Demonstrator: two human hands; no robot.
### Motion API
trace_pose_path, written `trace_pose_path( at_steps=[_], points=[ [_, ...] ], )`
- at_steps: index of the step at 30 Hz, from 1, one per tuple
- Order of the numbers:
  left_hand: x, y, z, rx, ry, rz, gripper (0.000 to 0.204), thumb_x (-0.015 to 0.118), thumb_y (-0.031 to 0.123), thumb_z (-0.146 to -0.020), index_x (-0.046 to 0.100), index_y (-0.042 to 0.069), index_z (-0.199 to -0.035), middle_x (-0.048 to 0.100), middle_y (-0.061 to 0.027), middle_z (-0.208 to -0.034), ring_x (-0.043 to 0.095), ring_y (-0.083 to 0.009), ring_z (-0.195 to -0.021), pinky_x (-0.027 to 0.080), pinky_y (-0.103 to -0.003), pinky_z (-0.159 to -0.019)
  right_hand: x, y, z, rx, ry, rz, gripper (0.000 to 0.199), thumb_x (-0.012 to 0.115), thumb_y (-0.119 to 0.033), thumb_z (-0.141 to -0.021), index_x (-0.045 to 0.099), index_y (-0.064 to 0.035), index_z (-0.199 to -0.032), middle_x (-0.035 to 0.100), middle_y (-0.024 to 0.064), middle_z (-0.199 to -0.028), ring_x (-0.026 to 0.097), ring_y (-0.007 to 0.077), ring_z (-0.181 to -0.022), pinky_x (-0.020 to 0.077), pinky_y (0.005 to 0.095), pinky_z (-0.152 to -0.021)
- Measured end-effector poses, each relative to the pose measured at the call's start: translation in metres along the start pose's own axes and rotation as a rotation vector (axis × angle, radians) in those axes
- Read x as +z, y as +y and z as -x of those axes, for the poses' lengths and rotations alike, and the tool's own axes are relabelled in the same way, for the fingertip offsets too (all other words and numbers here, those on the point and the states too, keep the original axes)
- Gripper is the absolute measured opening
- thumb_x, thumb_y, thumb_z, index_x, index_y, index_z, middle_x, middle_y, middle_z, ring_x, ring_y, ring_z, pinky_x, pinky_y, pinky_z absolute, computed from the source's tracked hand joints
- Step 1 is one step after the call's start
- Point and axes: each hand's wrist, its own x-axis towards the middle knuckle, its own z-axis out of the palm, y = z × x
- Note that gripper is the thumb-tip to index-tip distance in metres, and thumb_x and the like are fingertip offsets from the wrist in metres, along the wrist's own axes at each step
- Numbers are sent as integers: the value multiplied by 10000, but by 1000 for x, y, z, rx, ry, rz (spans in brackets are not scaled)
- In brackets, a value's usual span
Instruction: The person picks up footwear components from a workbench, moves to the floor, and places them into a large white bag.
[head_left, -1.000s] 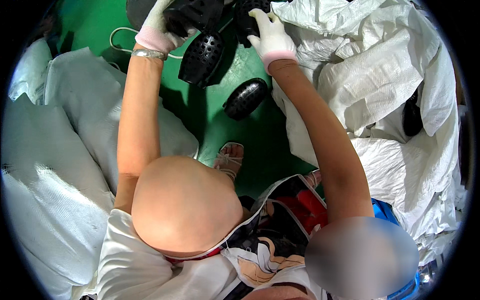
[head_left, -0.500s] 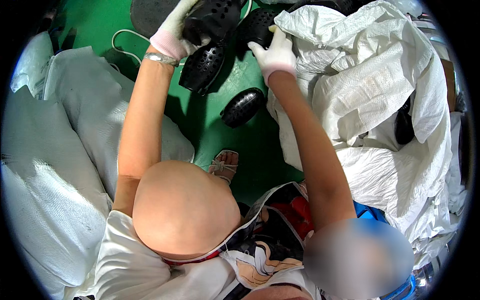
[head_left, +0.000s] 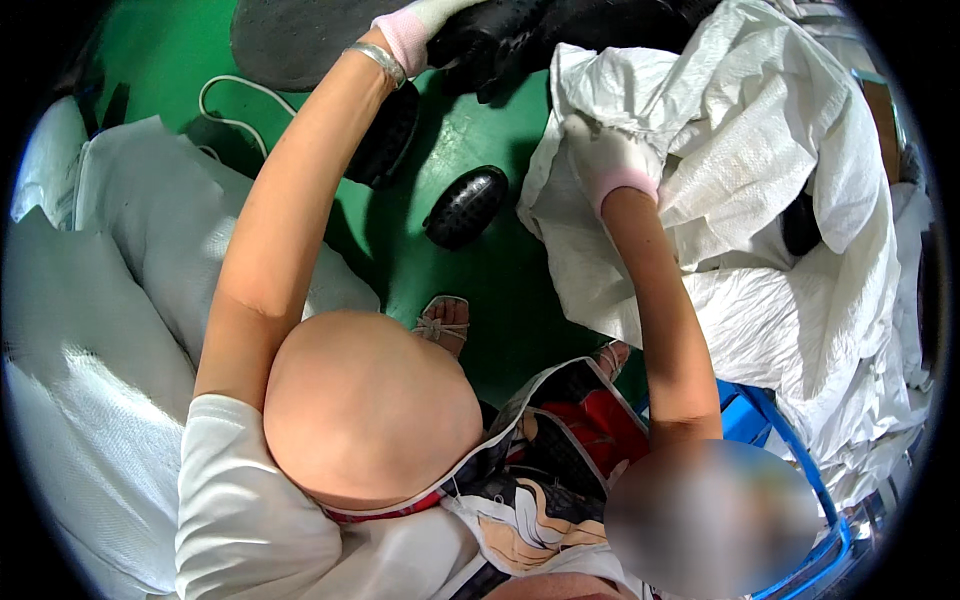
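At the far edge, my left hand (head_left: 425,28), in a white glove with a pink cuff, is closed on a black perforated clog (head_left: 485,42); its fingertips are partly out of view. My right hand (head_left: 610,160), gloved the same way, grips the opening of a crumpled white woven sack (head_left: 740,160) with curled fingers. Between my arms, a single black clog (head_left: 467,207) lies on the green floor. Another black clog (head_left: 385,135) is partly covered by my left forearm. More dark clogs (head_left: 620,28) crowd together beyond the sack's edge.
Full white woven sacks (head_left: 90,370) stand along my left side. A white cord (head_left: 235,122) curves over the floor near a dark grey flat piece (head_left: 290,45). A blue frame (head_left: 800,440) is at my lower right. One dark item (head_left: 800,225) shows among the sack's folds.
My right hand has left the black clogs and moved right and nearer, onto the sack. My left hand has shifted right and farther away with the clog.
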Motion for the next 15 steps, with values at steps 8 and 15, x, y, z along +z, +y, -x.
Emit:
trace_pose_path(
  at_steps=[8, 15],
  points=[
    [-24, -32, -31, 110, 306, -566, 876, 662, 587, -765, 465, -92, -1282, 557, -212, -1215, 569, -259, -1086, 443, -324, -945, 5, 10, -9, -113, -45, 59, 668, 305, -569, -921, 662, -29, -1086, 647, 210, -1079, 606, 382, -1033, 420, 410, -961],
    [-51, -35, -33, 261, 450, -1279, 759, 393, 640, -877, 425, 71, -1378, 477, -251, -1334, 450, -427, -1227, 334, -400, -1047, -2, 2, 1, -160, -73, 4, 618, 338, -549, -920, 629, -50, -1140, 629, 203, -1121, 613, 351, -1035, 446, 394, -929]
  ],
)
